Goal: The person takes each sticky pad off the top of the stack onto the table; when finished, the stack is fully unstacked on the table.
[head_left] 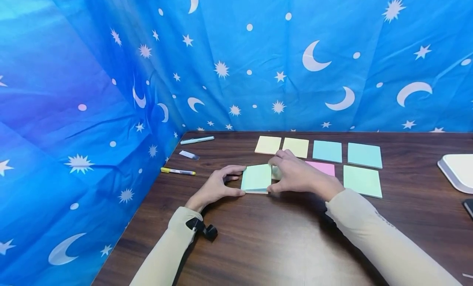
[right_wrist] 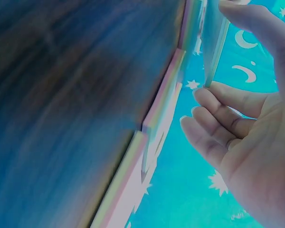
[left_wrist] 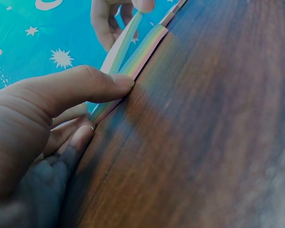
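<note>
Head view: dark wood table (head_left: 281,241); blue star-moon cloth (head_left: 92,93) walls corner.

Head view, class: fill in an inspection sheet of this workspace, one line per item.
Surface: dark wood table.
Job's things: sticky pad, top sheet being lifted; six notes laid out, yellow to green.
Clutter: two pens, white tray.
Hands: left hand steadies the pad; right hand pinches the sheet.
Cables: nothing seen.
Surroundings: blue star-and-moon cloth.
</note>
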Demonstrator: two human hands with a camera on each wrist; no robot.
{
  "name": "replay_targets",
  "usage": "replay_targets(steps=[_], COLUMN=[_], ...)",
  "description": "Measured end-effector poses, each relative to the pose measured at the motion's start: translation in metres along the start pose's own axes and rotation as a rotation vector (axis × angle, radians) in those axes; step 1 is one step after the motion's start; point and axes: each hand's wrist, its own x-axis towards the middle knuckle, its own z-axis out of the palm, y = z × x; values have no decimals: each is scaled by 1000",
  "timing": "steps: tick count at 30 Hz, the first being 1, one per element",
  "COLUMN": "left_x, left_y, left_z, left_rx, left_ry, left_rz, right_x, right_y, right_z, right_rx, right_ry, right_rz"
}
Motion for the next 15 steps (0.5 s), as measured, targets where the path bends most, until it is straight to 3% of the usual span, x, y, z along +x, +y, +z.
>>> replay_targets(steps=[15], left_x=[-1], left_y=[2], left_z=[-1], left_rx=[11], left_ry=[-10], left_rz=[53], right_x=[-41], right_y=[8], right_z=[-25], right_rx=[-14], right_ry=[80], right_rz=[11])
